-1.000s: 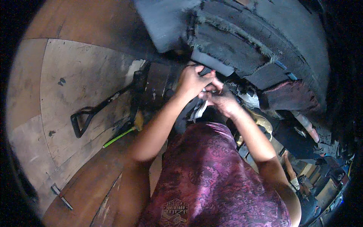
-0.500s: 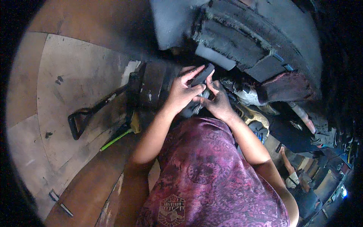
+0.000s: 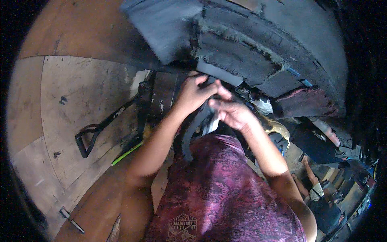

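Dark, rubbery-looking, a curved strip [image 3: 186,143] hangs just below the person's hands, close against the patterned shirt [image 3: 209,181], with a pale piece [image 3: 211,126] beside it. From where I stand, the left hand [image 3: 196,93] bends its fingers inward, the right hand [image 3: 238,113] is loosely curled, and their fingertips come close together; blur hides whether either is pinching anything, so I can't tell. To work such a strip well, I'd keep the pinch light, steady it with one hand and stop the hanging end from twisting. Past the hands, a grey block [image 3: 219,72] sits at the edge of a worn, frayed dark covering [image 3: 242,52]. Scuffed boards [image 3: 86,101] spread leftward, bearing a black looped handle [image 3: 112,117] and a green rod [image 3: 127,153]; far right, another person [image 3: 317,191] is partly visible.
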The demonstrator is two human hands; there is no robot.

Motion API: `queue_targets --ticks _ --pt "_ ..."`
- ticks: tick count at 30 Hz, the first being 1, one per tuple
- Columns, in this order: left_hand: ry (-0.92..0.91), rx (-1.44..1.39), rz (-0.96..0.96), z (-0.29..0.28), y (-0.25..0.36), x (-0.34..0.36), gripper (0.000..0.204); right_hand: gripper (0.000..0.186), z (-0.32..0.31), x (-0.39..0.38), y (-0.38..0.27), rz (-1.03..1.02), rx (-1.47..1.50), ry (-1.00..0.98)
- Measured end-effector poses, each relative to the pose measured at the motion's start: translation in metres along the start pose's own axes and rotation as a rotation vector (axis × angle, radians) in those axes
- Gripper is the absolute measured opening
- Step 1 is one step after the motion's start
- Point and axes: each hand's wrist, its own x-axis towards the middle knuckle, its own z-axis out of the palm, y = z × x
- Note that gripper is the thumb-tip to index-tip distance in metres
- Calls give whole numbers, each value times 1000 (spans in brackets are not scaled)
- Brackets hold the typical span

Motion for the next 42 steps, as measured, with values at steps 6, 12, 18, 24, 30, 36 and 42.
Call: queue_targets --ticks 6,12,18,24,30,36,42 --pt "-42 -676 -127 36 -34 -8 30 81 -6 -5 -16 -395 -1335 229" --pt "5 -1078 -158 40 -21 -49 44 76 -9 -29 31 -763 -1884 471" --pt "305 -426 183 27 9 -56 46 62 -23 -5 40 -1246 -1899 497" --pt "386 24 208 26 20 -37 41 62 -17 12 44 -1125 -1586 438" --pt "393 209 169 16 39 -30 25 60 -2 1 35 -840 -1457 233" --pt "401 399 126 7 44 -28 27 61 4 -9 32 -377 -1286 177" --pt "388 374 -69 32 26 -9 30 62 -8 -4 13 -267 -995 140"
